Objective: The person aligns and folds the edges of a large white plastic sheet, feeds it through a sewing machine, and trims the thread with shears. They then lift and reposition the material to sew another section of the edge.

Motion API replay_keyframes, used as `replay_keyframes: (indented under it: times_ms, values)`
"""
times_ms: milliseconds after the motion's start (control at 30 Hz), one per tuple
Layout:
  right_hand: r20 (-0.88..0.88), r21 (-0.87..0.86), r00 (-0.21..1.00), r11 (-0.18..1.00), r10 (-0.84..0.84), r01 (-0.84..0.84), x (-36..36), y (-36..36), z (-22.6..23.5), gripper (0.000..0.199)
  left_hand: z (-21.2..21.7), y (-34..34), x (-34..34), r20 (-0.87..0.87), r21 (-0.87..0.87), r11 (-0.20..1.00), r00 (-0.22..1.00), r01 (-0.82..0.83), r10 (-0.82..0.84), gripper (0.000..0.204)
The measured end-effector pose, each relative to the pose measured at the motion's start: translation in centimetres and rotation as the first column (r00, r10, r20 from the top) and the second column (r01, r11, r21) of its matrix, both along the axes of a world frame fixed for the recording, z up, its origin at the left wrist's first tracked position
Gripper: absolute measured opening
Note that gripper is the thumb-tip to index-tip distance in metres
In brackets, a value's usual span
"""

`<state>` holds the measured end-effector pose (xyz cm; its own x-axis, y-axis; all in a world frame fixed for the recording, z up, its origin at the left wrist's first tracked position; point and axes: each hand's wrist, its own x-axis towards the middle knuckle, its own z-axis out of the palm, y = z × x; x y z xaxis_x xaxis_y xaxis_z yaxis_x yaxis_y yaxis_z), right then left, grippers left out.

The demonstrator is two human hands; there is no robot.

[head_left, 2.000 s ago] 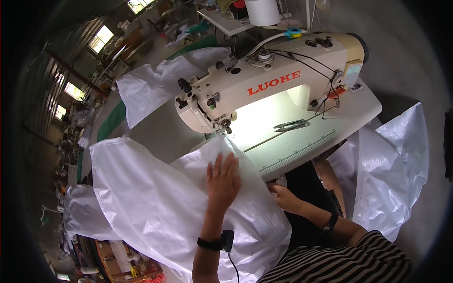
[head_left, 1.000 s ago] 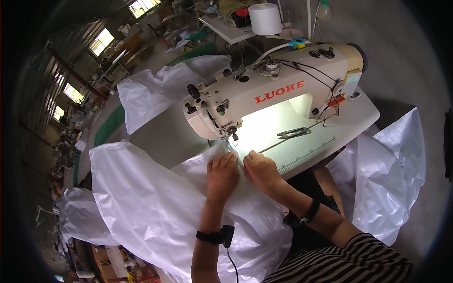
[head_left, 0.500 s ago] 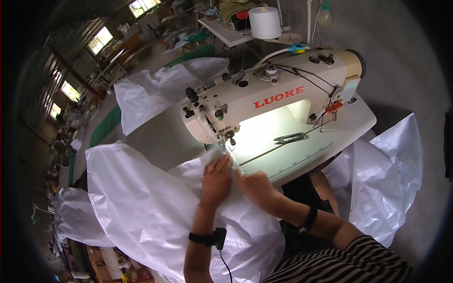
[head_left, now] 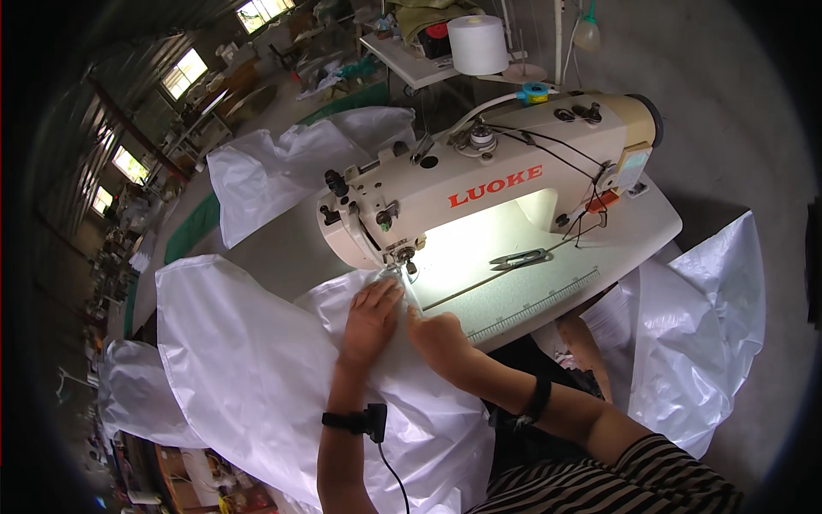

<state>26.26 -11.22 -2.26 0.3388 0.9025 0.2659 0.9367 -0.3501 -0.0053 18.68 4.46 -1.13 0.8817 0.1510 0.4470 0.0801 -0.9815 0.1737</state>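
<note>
A white woven-plastic sheet drapes over the near side of a sewing machine, its narrow edge running up under the presser foot. Just in front of the foot, my left hand lies flat on the sheet with fingers stretched forward. My right hand is closed at the sheet's right edge, its index finger and thumb gripping that edge beside the left hand. The needle tip is too small to make out. Thread snips rest on the machine bed, right of the needle and away from both hands.
A white thread cone stands behind the machine. Another white sheet lies at the far left of the table, and more white sheeting hangs at the right. A ruler scale marks the bed's near edge.
Both hands and the machine now appear slightly farther left in the view, the hands by a little more. The left hand stays flat and the right keeps its grip on the sheet's edge.
</note>
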Motion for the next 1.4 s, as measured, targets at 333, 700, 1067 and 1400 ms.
replay_keyframes:
  times_ms: [333,700,1067,1400]
  values:
    - [0.062,0.022,0.997,0.999,-0.042,0.04,-0.3,1.3,-0.6,0.046,-1.0,2.1,0.2,0.033,-0.085,0.996,0.999,0.023,-0.02,0.033]
    - [0.024,-0.001,1.0,1.0,-0.019,0.019,0.1,-2.0,0.1,0.045,-1.7,-0.8,0.4,0.047,0.039,0.969,0.969,-0.244,0.242,0.035]
    - [0.163,-0.071,0.985,0.995,-0.063,0.075,-1.0,0.9,-0.4,0.045,-1.2,2.7,1.4,0.061,0.0,0.995,0.993,-0.104,0.104,0.031]
    - [0.149,-0.024,0.988,0.999,-0.034,0.037,1.2,1.7,-1.3,0.043,-3.2,5.3,2.5,0.075,0.147,0.939,0.95,-0.31,0.302,0.032]
